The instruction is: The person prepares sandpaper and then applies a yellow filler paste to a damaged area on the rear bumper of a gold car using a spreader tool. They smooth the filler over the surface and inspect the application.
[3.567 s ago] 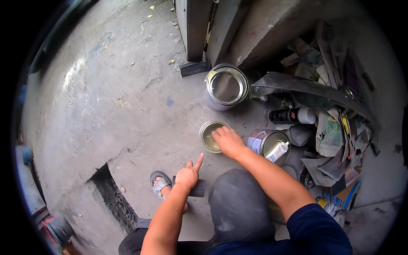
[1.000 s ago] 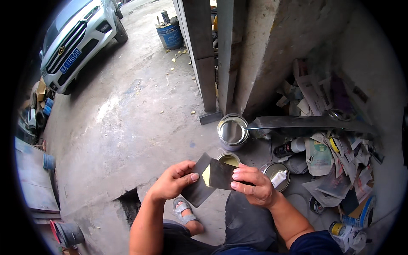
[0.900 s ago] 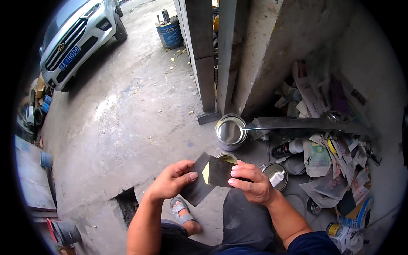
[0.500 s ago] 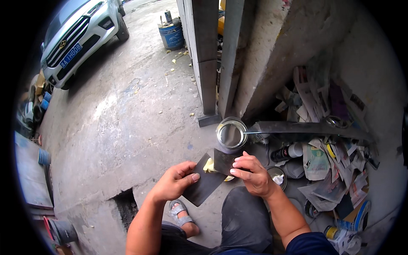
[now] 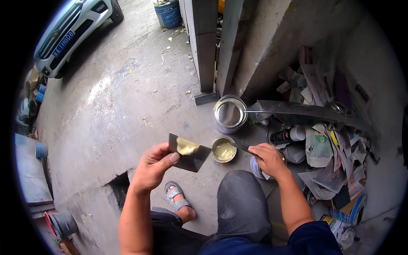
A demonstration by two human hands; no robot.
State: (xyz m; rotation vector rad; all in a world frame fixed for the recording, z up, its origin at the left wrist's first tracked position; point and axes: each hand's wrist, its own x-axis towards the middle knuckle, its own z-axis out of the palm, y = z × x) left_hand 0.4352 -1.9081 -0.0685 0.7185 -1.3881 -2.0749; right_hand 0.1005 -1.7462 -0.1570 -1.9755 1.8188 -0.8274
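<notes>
Beneath everything we see a grey concrete floor (image 5: 127,110), with a white vehicle (image 5: 74,32) standing on its far left. To the right we find a heap of crumpled paper (image 5: 321,155), and along the heap's far side stretches a long, dark curved strip (image 5: 310,111). A large tin (image 5: 229,128) stands beyond the hands, near the strip's left end. On the left, we see the left hand (image 5: 151,165) pinching a square dark sheet (image 5: 195,162), thumb on top. On the right, the right hand (image 5: 270,160) grips a thin dark spreader (image 5: 241,147), seen nearly edge-on. Between the hands, on the near side of the large tin, sits a small open tin (image 5: 213,146); the spreader's tip appears beside its right rim, though we cannot tell whether they touch. Smallest, a pale yellow lump of paste (image 5: 187,147) lies on the sheet's far part.
</notes>
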